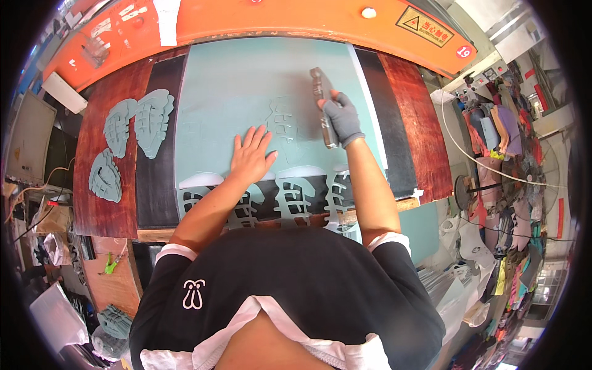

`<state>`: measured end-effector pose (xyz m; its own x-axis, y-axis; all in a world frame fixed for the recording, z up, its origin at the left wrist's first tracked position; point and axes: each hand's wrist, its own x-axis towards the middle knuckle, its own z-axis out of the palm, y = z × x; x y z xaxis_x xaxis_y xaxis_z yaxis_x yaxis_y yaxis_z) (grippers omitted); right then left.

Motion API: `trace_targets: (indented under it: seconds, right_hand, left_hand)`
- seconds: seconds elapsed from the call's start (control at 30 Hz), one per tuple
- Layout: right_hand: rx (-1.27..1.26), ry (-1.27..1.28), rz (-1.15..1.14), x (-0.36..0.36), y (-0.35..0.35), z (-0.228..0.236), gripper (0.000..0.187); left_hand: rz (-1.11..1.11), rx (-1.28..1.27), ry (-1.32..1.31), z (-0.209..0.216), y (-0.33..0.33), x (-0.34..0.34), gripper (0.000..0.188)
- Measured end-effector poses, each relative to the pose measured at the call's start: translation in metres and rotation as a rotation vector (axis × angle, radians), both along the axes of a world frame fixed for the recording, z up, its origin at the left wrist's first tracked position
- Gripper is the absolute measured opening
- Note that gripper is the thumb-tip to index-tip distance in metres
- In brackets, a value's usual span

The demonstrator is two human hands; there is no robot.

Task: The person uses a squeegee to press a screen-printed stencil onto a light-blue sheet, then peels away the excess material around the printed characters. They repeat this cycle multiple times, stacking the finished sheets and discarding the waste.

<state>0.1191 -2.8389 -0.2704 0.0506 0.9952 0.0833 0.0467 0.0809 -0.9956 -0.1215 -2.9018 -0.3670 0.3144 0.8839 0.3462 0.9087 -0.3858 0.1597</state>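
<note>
My left hand is bare and lies flat on a pale green sheet, fingers spread. Cut outlines of a slotted shape show in the sheet just right of its fingertips. In a grey fingerless glove, my right hand grips a metal cutting die, seen nearly edge-on over the sheet's right part. The die is slightly blurred, and I cannot tell whether it touches the sheet. Along the near edge, the sheet is a web of cut-out openings hanging toward my body.
Stacks of green slotted cut pieces sit on the left side of the red-brown board. An orange press beam spans the far side. At the right, a white cable curves past hanging coloured material.
</note>
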Motion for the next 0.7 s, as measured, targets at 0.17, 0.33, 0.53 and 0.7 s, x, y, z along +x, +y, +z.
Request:
trace_targets:
  seconds: [0.17,0.33,0.53,0.7]
  right_hand:
    - [0.02,-0.818,-0.364,0.015,-0.002,0.0,0.081]
    - [-0.089,-1.13,-0.376,0.01,-0.005,-0.02,0.076]
    - [-0.04,-1.157,-0.389,0.012,-0.005,-0.026,0.078]
    - [-0.076,-1.154,-0.372,0.011,-0.008,-0.024,0.079]
  left_hand:
    - [0.003,-0.053,-0.008,0.005,0.001,0.001,0.055]
    - [0.012,-0.087,-0.007,0.005,0.001,0.0,0.054]
    - [0.007,-0.038,-0.003,0.005,0.003,-0.001,0.054]
    - [0.016,-0.049,-0.013,0.006,0.004,-0.001,0.055]
